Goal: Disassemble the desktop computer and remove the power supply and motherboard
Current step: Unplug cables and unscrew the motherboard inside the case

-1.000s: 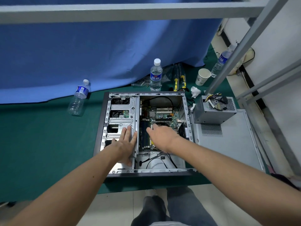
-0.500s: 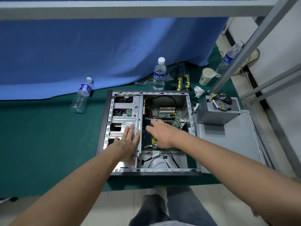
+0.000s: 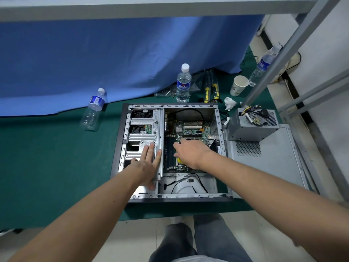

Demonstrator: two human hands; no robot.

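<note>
My left hand [image 3: 146,165] lies on the case's [image 3: 120,140] bare matt metal; the table cover [image 3: 47,157] looks like green felt; bottles [image 3: 183,84] are clear glossy plastic.

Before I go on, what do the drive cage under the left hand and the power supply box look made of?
Drive cage: looks like bare stamped sheet steel, dull grey with pressed ribs. Power supply: similar grey sheet metal, apparently unpainted, perforated vent top.
</note>
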